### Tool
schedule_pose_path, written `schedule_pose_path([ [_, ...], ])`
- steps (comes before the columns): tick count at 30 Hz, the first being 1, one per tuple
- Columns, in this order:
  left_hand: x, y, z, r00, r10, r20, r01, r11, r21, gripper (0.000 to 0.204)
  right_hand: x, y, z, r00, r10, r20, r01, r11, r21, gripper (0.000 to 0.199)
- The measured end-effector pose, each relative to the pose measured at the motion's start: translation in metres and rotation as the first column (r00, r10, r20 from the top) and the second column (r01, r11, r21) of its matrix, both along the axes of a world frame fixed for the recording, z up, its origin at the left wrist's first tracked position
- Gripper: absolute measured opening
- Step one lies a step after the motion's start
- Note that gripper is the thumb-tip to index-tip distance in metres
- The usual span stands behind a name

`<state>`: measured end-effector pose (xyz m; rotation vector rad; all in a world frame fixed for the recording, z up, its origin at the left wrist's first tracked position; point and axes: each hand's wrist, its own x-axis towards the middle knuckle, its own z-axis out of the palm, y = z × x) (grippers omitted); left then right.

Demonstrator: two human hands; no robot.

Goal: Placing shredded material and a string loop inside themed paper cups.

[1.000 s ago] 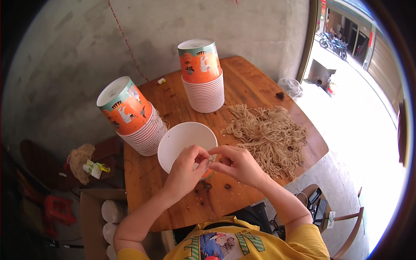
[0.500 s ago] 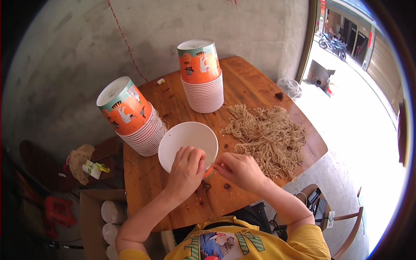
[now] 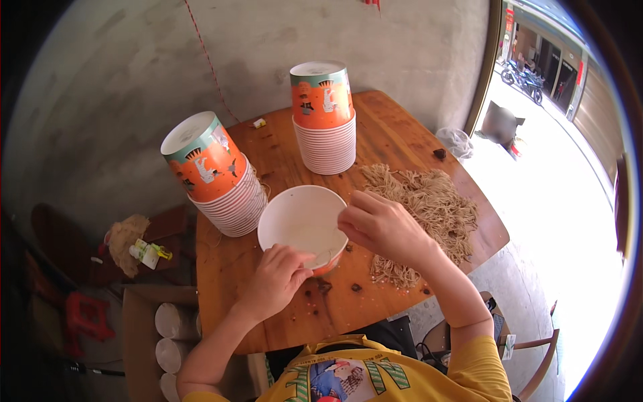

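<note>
A white-lined paper bucket (image 3: 301, 216) stands tilted toward me on the wooden table, its orange outer side showing at the near right. My left hand (image 3: 276, 280) is at the near rim, fingers curled over it and thumb close below, gripping the edge. Beside the right rim, my right hand (image 3: 383, 226) is closed in a pinch. A thin strand of string (image 3: 327, 255) shows by the near-right rim between the hands; its ends are too fine to follow. Right of the bucket lies a loose heap of tan strings (image 3: 435, 204), partly behind my right forearm.
Two upside-down stacks of orange and green paper buckets, the left stack (image 3: 213, 171) leaning and the far stack (image 3: 325, 117) upright, stand on the table (image 3: 375, 301). A cardboard box (image 3: 142, 305) holding white buckets is at lower left, near a red stool (image 3: 89, 315).
My hands have moved apart from their close position over the near-right rim. The right went up and away, the left went down to the near rim. The view has shifted slightly.
</note>
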<state>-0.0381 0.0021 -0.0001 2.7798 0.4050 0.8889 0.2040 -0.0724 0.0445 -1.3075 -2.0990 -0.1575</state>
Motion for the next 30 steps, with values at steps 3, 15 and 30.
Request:
schedule_pose_path([
  [3, -0.011, -0.007, 0.001, 0.992, -0.047, 0.117, 0.09, 0.913, -0.397, 0.021, -0.02, 0.022, -0.015, 0.973, -0.03, -0.231, 0.039, 0.999, 0.033, 0.011],
  [15, 0.006, -0.015, -0.007, 0.936, 0.328, 0.131, -0.263, 0.894, -0.362, 0.014, -0.058, 0.024, -0.045, 0.939, -0.196, -0.283, 0.14, 0.968, -0.207, 0.011],
  [30, -0.016, -0.03, -0.003, 0.996, 0.042, 0.074, -0.02, 0.962, -0.273, 0.03, -0.06, 0.047, -0.049, 0.942, -0.332, -0.048, 0.321, 0.935, -0.152, 0.016],
])
